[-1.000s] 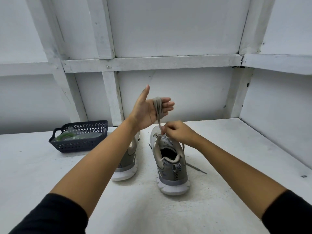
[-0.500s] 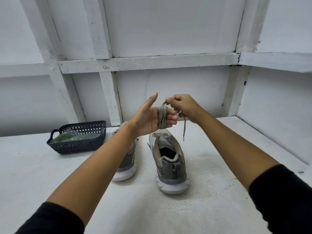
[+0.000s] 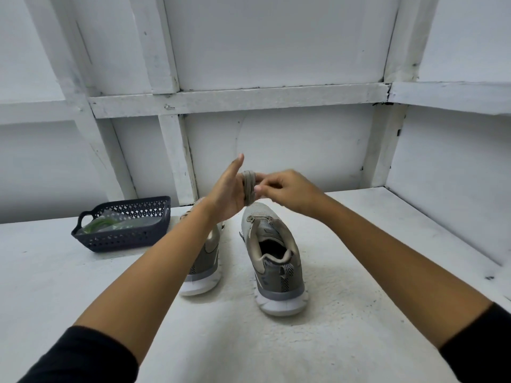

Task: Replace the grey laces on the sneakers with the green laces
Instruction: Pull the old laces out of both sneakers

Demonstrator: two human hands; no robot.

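White tabletop [image 3: 83,288], white framed walls [image 3: 290,145]; R hand [image 3: 289,190] pinches lace [image 3: 248,189].

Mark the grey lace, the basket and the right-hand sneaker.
grey lace [image 3: 249,189]: head view, on the wound coil between the hands.
basket [image 3: 124,239]: head view, on its front wall.
right-hand sneaker [image 3: 276,259]: head view, on the heel collar.

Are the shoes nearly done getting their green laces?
Not yet. Done: the right sneaker looks unlaced. In hand: a grey lace is wound round the left hand, the right hand pinching it. Left: the green laces lie in the basket; the left sneaker is mostly hidden behind the arm.
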